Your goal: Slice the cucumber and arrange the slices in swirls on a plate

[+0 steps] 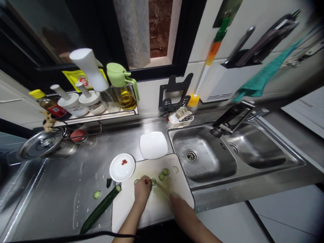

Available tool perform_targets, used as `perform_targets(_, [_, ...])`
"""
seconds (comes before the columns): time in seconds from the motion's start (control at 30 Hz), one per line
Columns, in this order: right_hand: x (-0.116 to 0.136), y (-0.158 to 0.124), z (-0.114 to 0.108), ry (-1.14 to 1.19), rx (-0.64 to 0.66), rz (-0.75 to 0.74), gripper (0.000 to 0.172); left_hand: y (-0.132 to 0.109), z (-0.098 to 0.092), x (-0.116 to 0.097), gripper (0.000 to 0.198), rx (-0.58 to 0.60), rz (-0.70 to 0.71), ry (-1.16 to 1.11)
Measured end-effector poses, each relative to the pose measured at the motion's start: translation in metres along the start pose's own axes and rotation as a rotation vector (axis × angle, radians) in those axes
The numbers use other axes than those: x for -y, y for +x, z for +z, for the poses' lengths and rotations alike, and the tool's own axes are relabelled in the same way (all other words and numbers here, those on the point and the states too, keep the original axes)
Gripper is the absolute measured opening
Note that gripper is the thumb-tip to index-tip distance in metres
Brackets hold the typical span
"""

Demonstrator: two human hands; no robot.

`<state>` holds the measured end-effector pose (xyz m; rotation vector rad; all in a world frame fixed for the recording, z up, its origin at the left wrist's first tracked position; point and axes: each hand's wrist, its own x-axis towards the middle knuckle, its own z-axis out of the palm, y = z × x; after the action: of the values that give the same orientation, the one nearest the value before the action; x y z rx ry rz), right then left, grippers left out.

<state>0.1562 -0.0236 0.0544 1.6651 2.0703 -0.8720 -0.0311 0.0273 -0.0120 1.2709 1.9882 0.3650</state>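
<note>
On the white cutting board (121, 216), my left hand (143, 189) is closed over a piece of cucumber (136, 181), whose green end shows beside the fingers. A cut cucumber slice (153, 182) is just right of the fingertips. My right hand (179, 206) is closed and blurred by motion, low over the board's right side. A smeared, blade-like streak, a knife (163, 188), runs from it toward the slice; its handle is hidden. Several thin cucumber slices (165, 171) lie farther back. Left of the board rests a long cucumber (101, 208) with one cut end.
Behind the board are a white plate with red bits (118, 172) and a square white dish (154, 145). A double sink (202, 175) with a black faucet (227, 118) is at right. Bottles and jars stand on a rack (113, 117); a lidded pot (60, 148) is at left.
</note>
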Motion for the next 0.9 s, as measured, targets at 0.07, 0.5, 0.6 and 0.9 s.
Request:
perform_targets(0.07, [-0.002, -0.002, -0.002, 0.028, 0.004, 0.012, 0.058, -0.001, 0.001, 0.0, 0.014, -0.005, 0.011, -0.015])
perform_targets(0.5, [-0.028, -0.018, -0.004, 0.081, 0.104, 0.048, 0.069, -0.007, -0.032, 0.045, 0.022, -0.136, -0.064, -0.157])
perform_targets(0.6, [-0.027, -0.019, -0.008, 0.062, 0.128, 0.053, 0.074, -0.008, -0.043, 0.058, 0.024, -0.169, -0.111, -0.144])
perform_targets(0.9, [-0.026, -0.018, -0.006, 0.056, 0.115, 0.07, 0.077, -0.01, -0.041, 0.063, 0.02, -0.188, -0.146, -0.092])
